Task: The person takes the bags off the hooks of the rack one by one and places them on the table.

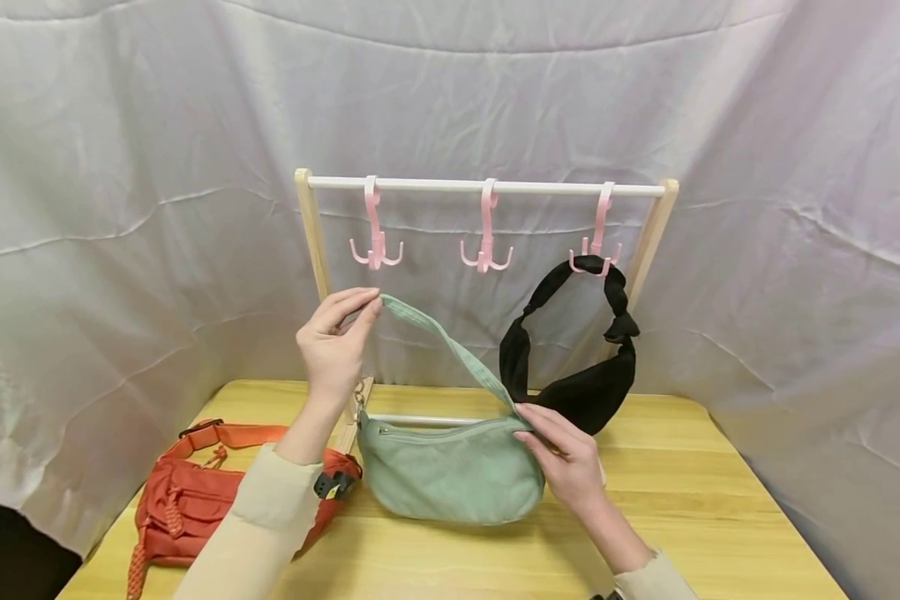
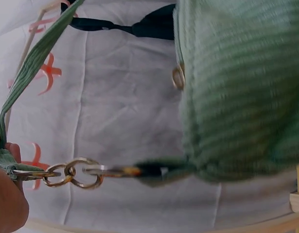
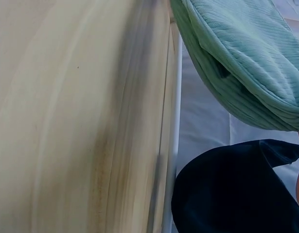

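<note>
A green corduroy shoulder bag [image 1: 450, 475] hangs between my hands, above the table in front of the rack. My left hand [image 1: 333, 342] pinches its strap near the chain end, left of the rack's middle. Gold chain rings [image 2: 74, 173] join strap and bag in the left wrist view. My right hand [image 1: 566, 454] pinches the bag's right upper corner, where the strap [image 1: 450, 342] meets it. Behind that hand, a black knotted bag [image 1: 592, 387] hangs from the right pink hook [image 1: 600, 233]. In the right wrist view, only a sliver of my right hand shows at the edge.
A white bar [image 1: 435, 184] on wooden posts carries a left pink hook [image 1: 375, 233] and a middle pink hook [image 1: 487, 233], with no bag on either. A red-orange belt bag [image 1: 187, 504] lies on the wooden table [image 1: 705, 500] at left, partly behind my left forearm. Grey cloth [image 1: 450, 100] surrounds the table.
</note>
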